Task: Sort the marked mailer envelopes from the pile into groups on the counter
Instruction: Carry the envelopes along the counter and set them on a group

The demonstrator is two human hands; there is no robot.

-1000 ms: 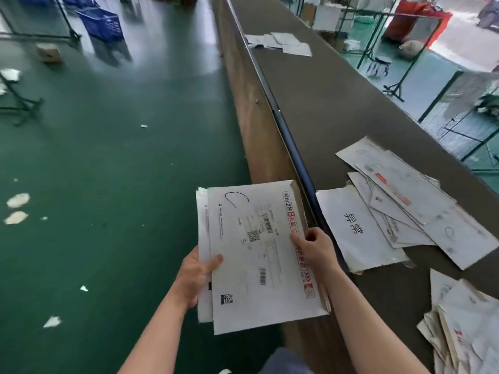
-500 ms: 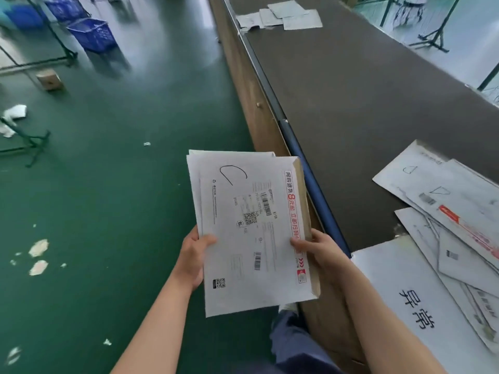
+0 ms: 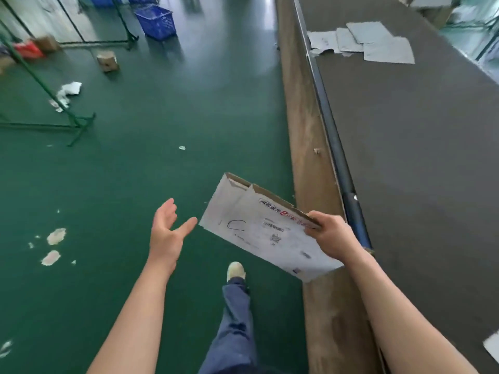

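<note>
My right hand point(image 3: 330, 234) grips a small stack of white mailer envelopes point(image 3: 259, 230) by its right edge; the top one carries a handwritten "C", a barcode label and red print. The stack is tilted, hanging over the green floor beside the counter's wooden side. My left hand point(image 3: 167, 233) is held out empty, palm up with straight fingers, just left of the stack and apart from it. A group of several white envelopes point(image 3: 364, 41) lies far up the dark counter point(image 3: 418, 157). A corner of another envelope point(image 3: 492, 346) shows at the right edge.
The counter has a wooden side panel point(image 3: 302, 163) and a dark rail point(image 3: 334, 147) along its near edge. On the green floor lie paper scraps point(image 3: 67, 90), a small box point(image 3: 108, 60), a blue basket point(image 3: 158, 21) and green rack legs point(image 3: 75, 122). My leg and shoe point(image 3: 235, 269) are below.
My left hand let go of the stack and opened; my right hand alone now holds it, turned and tilted. The view moved forward along the counter, and the pile dropped out of sight.
</note>
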